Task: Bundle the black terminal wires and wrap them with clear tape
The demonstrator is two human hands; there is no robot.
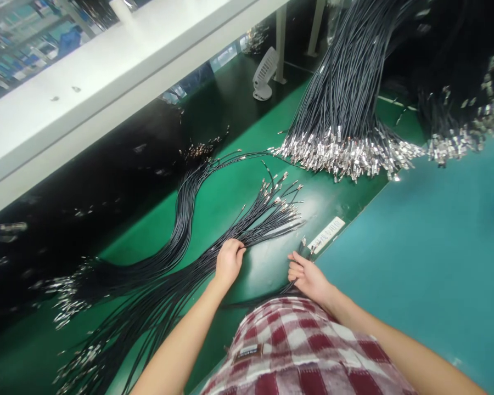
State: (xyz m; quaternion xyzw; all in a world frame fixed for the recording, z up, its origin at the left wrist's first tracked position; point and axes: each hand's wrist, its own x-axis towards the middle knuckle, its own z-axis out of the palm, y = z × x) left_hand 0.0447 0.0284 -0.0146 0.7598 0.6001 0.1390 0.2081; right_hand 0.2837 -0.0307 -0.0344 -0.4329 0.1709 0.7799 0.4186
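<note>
A spread bundle of thin black cables (197, 270) with metal-tipped ends lies across the green table. My left hand (229, 259) is on this bundle near its fanned-out end, thumb and fingers pinched on a cable or a few of them. Close to the table's front edge, my right hand (307, 276) is closed around a small bunch of black cables (287, 287). The metal ends of that bunch stick up above the fingers, and the rest trails left in front of my checked shirt. How many cables each hand grips is hidden.
Behind lies a second, curved cable bundle (185, 211). A large heap of cables (349, 82) with shiny terminals hangs at the back right. A small white fan (265, 75) stands below the white shelf (119, 60). A white label (326, 234) marks the green table's edge (360, 200).
</note>
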